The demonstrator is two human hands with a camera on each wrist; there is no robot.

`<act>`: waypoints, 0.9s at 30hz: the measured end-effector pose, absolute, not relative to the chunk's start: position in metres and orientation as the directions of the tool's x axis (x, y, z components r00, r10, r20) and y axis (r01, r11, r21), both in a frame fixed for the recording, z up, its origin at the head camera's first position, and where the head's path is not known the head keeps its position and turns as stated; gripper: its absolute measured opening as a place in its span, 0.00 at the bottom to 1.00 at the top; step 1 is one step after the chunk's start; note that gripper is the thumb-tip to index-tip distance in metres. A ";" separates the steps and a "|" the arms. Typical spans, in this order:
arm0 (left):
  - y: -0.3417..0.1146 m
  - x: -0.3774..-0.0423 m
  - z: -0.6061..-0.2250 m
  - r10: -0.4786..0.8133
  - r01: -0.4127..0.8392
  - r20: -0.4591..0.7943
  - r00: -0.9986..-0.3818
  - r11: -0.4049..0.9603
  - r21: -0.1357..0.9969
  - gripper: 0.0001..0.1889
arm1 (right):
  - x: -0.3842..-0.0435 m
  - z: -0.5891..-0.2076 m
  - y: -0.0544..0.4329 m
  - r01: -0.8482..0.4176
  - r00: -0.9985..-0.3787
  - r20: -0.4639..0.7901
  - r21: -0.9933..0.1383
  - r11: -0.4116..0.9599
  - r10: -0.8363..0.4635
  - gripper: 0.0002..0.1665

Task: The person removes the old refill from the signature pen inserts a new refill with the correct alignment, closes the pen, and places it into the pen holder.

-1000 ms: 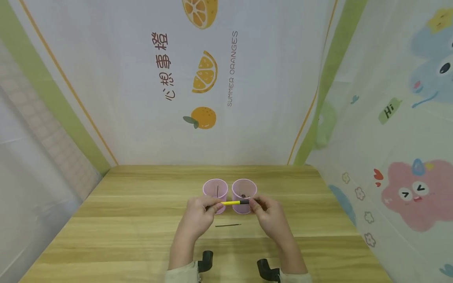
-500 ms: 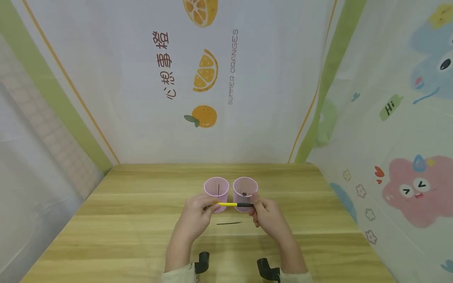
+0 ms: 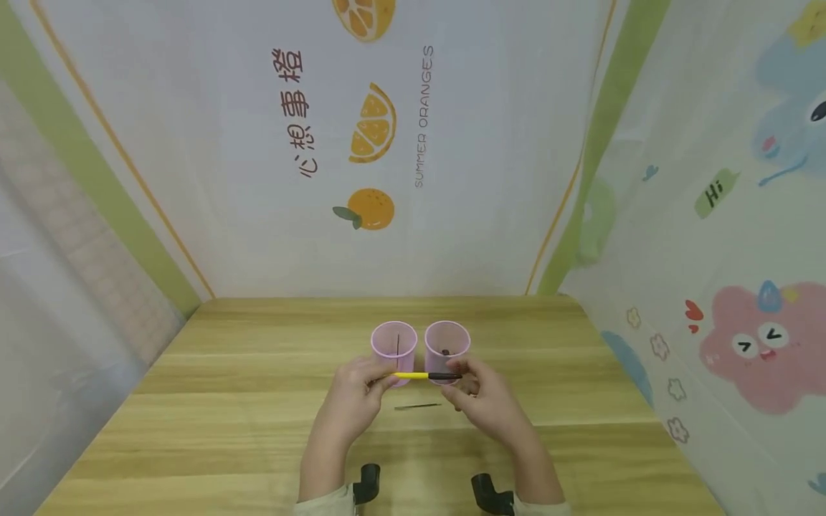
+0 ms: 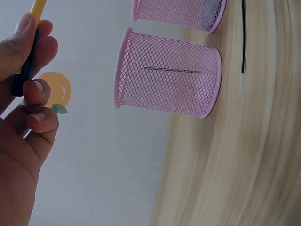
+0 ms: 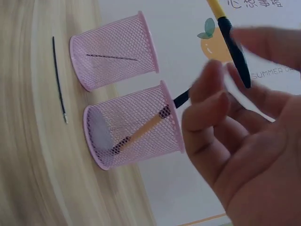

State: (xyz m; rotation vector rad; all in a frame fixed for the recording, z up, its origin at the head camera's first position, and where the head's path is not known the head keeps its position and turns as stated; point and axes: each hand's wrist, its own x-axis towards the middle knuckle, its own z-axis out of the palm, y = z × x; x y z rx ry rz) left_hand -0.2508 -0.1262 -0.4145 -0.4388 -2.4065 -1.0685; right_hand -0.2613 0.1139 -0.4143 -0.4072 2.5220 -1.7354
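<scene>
A yellow pen with black ends lies level in front of two pink mesh pen cups. My left hand pinches its left end between thumb and fingers; the left wrist view shows that black end poking out below the thumb. Around the pen's black tip my right hand has its fingers spread and loosely bent, with no visible grip; whether a finger touches it I cannot tell. The left cup contains a thin dark pen refill. Inside the right cup leans another pen.
Nearer me than the cups, a dark pen refill lies on the wooden table. Black wrist mounts jut from both sleeves. A printed cloth hangs behind the table, and another at the right.
A second ago my right hand pinched the pen's black end; its fingers have since come loose and spread, baring the tip. My left hand keeps its pinch and has shifted slightly left.
</scene>
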 end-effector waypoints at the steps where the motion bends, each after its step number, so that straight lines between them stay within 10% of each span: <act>1: -0.126 -0.251 -0.414 0.097 0.466 0.539 -0.837 0.643 0.608 0.08 | -0.262 -0.414 0.113 -0.174 -0.964 0.089 -0.923 0.342 -0.252 0.16; 10: -0.125 -0.250 -0.412 0.104 0.462 0.520 -0.848 0.626 0.628 0.08 | -0.264 -0.414 0.108 -0.045 -0.985 -0.011 -0.946 0.320 -0.172 0.33; 27: -0.127 -0.245 -0.418 0.127 0.516 0.588 -0.799 0.647 0.561 0.05 | -0.255 -0.410 0.111 -0.134 -0.977 0.086 -0.960 0.248 -0.195 0.08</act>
